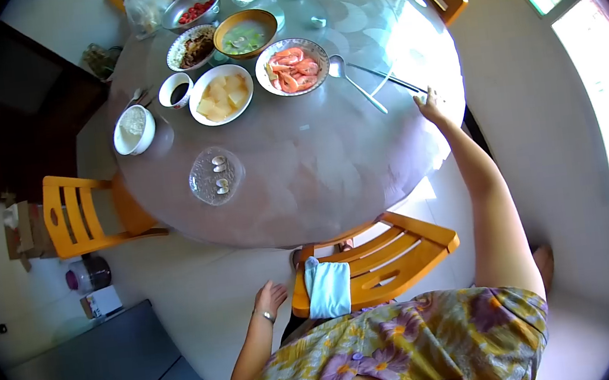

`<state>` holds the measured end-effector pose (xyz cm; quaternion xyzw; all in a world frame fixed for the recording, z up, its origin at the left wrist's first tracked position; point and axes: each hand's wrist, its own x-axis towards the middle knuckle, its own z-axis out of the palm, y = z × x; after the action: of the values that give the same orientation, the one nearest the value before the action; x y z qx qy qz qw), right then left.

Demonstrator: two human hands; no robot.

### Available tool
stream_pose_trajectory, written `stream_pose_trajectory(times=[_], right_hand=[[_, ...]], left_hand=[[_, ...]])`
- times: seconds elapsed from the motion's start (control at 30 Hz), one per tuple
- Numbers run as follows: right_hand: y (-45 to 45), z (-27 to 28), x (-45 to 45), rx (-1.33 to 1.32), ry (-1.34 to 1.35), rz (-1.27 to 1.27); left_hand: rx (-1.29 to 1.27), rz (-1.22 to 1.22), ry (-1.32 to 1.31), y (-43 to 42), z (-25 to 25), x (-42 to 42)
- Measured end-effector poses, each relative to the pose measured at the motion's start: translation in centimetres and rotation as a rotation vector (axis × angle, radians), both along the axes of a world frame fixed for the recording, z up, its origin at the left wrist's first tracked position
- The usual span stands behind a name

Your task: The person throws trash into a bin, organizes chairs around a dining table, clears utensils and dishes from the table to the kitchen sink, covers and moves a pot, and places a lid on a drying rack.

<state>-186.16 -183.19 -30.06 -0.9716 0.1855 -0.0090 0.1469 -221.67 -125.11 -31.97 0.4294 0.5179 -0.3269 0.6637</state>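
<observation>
My right hand (429, 106) reaches over the right edge of the table, its fingers closed at the near end of a pair of dark chopsticks (391, 79). A metal spoon (359, 85) lies just left of them. Beside the spoon is a patterned bowl of cooked shrimp (296, 67). My left hand (271, 297) hangs low with fingers stretched out and nothing in it, left of a wooden chair (402, 258). A light blue cloth (329, 288) drapes over that chair's back.
On the round table (318, 181) stand a plate of pale slices (221, 96), a soup bowl (247, 33), a cup of dark liquid (177, 91), a rice bowl (134, 130) and a glass dish with shells (216, 176). Another chair (89, 214) stands left.
</observation>
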Motion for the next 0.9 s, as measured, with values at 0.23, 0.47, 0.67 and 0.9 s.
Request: stream_pose_trajectory(times=[0.23, 0.47, 0.67, 0.9], right_hand=[[4.1, 0.9, 2.2, -0.258, 0.018, 0.274], [4.6, 4.2, -3.0, -0.044, 0.225, 0.301], [-1.7, -4.2, -6.0, 0.217, 0.189, 0.245], [3.5, 7.5, -10.7, 1.118, -0.247, -0.212]], left_hand=[[0.691, -0.126, -0.598, -3.7, 7.8, 5.8], [0.052, -0.53, -0.912, -25.6, 8.4, 25.4], [-0.419, 0.049, -0.453, -36.0, 5.8, 34.6], [-0.457, -0.058, -0.502, -35.4, 4.1, 36.1]])
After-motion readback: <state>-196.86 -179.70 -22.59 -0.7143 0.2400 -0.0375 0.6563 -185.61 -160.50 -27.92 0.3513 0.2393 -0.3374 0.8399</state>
